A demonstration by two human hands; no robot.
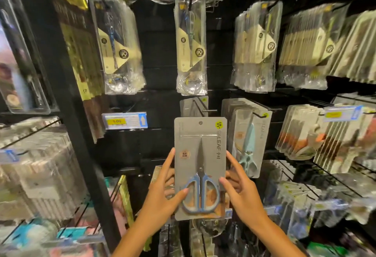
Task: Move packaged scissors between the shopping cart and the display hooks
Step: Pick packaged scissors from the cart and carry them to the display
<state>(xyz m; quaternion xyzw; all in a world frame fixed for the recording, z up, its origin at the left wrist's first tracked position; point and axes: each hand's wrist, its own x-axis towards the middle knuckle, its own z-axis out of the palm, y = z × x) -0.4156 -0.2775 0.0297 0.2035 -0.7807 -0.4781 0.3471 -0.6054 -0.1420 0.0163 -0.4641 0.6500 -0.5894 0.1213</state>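
A grey card pack holding blue-handled scissors (pixel 200 167) is upright in front of the display, gripped on both sides. My left hand (pixel 162 191) grips its left edge, thumb on the lower front. My right hand (pixel 242 187) holds the right edge. The pack's hang hole sits just below a black display hook (pixel 200 107), on which one similar grey pack (pixel 193 106) hangs. To the right, a row of packs with pale teal scissors (pixel 247 142) hangs on another hook. No shopping cart is in view.
Clear bags with utensils (pixel 190 49) hang on hooks above. A yellow price tag (pixel 124 120) sits left of the hook. A black upright post (pixel 67 102) divides the racks. More packaged goods (pixel 325 138) crowd the right side and wire shelves on the left.
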